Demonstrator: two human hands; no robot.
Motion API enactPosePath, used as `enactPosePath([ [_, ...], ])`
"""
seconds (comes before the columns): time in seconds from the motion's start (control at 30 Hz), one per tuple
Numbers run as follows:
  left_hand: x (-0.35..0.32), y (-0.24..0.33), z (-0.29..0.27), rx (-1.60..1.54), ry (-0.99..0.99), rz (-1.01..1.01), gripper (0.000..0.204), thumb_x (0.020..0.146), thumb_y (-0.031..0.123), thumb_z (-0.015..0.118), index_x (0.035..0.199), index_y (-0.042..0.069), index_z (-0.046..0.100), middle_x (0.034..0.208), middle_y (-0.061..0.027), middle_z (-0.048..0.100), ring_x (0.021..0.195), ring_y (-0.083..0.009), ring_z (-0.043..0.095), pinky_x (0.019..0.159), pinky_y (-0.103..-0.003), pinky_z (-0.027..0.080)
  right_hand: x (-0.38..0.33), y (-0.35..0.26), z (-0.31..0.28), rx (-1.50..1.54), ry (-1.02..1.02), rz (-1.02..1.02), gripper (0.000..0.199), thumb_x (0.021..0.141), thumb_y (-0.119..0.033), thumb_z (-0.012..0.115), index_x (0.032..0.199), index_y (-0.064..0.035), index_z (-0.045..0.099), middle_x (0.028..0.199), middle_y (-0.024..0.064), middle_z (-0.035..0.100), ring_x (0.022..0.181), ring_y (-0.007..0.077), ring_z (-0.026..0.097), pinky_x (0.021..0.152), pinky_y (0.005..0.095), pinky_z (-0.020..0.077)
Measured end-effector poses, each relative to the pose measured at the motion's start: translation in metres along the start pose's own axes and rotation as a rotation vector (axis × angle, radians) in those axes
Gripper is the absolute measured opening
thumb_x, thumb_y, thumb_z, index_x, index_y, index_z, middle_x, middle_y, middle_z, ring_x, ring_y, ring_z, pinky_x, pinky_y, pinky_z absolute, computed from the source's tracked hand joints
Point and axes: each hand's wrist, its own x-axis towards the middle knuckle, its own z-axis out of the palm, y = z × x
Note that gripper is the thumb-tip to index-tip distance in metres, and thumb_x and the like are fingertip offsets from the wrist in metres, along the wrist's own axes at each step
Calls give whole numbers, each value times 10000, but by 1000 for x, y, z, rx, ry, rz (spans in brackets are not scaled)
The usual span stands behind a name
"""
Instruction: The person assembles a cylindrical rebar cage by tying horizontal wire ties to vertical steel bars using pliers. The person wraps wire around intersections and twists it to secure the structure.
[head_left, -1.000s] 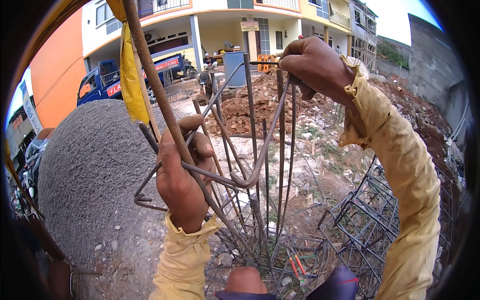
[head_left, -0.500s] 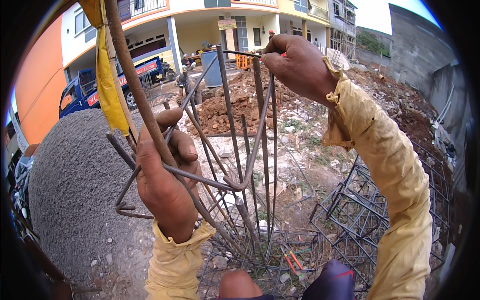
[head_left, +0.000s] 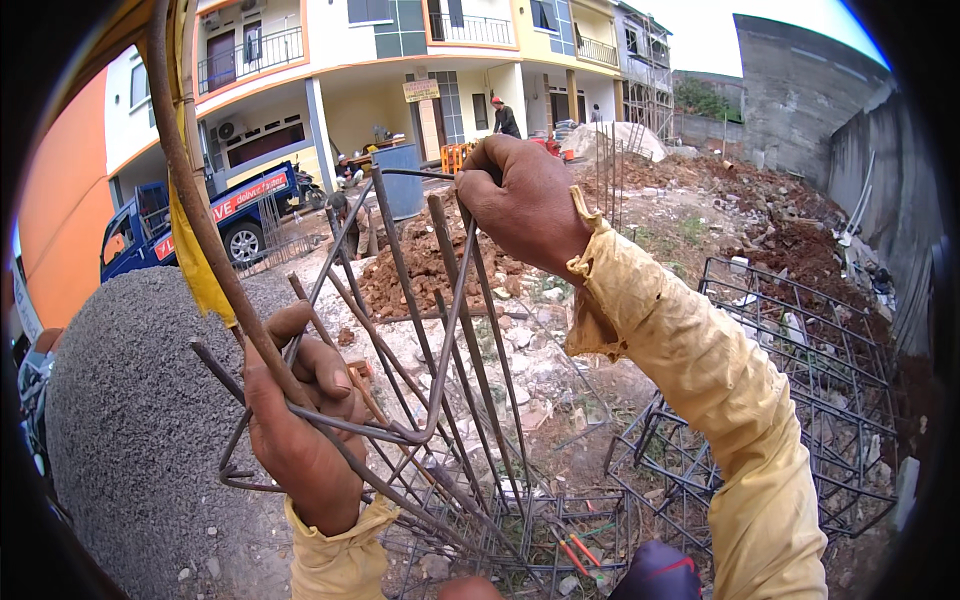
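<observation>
My left hand [head_left: 305,425] is wrapped around a long rusty rebar [head_left: 187,190] and a bent square steel stirrup [head_left: 453,322] crossing it. My right hand [head_left: 525,195] is closed on the stirrup's upper right corner, with the fingertips partly hidden. The stirrup is held tilted around several upright rebars [head_left: 402,262], whose tops stand near my right hand. Another bent steel end [head_left: 228,465] sticks out left of my left wrist. Below, a pair of pincers [head_left: 577,548] with orange-red handles lies on the rebar mesh.
A grey gravel heap [head_left: 150,400] rises at the left, beside yellow cloth [head_left: 200,265] hanging by the long rebar. Welded-looking rebar cages [head_left: 800,400] lie at the right. Behind are a dirt mound [head_left: 400,280], a blue drum [head_left: 400,185], a blue truck [head_left: 150,225] and several people.
My right hand has come down and left, toward my left hand, bringing the stirrup's upper corner along. My left hand keeps its grip. The view has shifted, showing more of the buildings.
</observation>
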Motion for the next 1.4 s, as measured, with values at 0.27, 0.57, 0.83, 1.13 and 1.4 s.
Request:
enactPosePath([
  [0.27,2,-12,13,-39,-2,-19,443,1087,325,295,1318,-14,460,701,-1,459,454,-10,328,355,-165,275,3,23,-1,293,-46,135,187,923,-131,601,926,55,620,747,96,659,651,138,649,601,276,557],
  [0.57,-1,-13,19,4,137,-49,431,1082,327,343,1324,-15,444,720,-19,436,460,-26,325,339,-171,275,-3,54,13,1071,-197,283,169,975,-173,597,968,-4,591,870,80,661,722,156,671,649,285,563],
  [0.83,3,-12,-17,-82,-138,-43,449,1064,372,385,1234,-32,482,856,-92,559,480,-41,400,336,-159,298,-25,42,45,1055,-30,248,271,1019,-302,563,961,-38,582,731,-16,575,618,50,516,568,217,433],
  [1.13,0,-17,-7,185,-47,98,764,978,662,370,1144,-73,498,1190,-241,533,491,-21,393,379,-138,261,-46,33,50,953,-53,206,573,923,-467,627,1268,-25,503,1025,66,593,906,123,596,747,262,481],
  [1.4,-3,-3,-17,9,-134,6,389,923,305,604,1157,5,528,1360,-237,468,513,51,347,474,-127,279,-48,20,49,930,-189,326,407,950,-231,478,1298,-21,493,1236,115,545,1008,192,627,771,363,580],
])
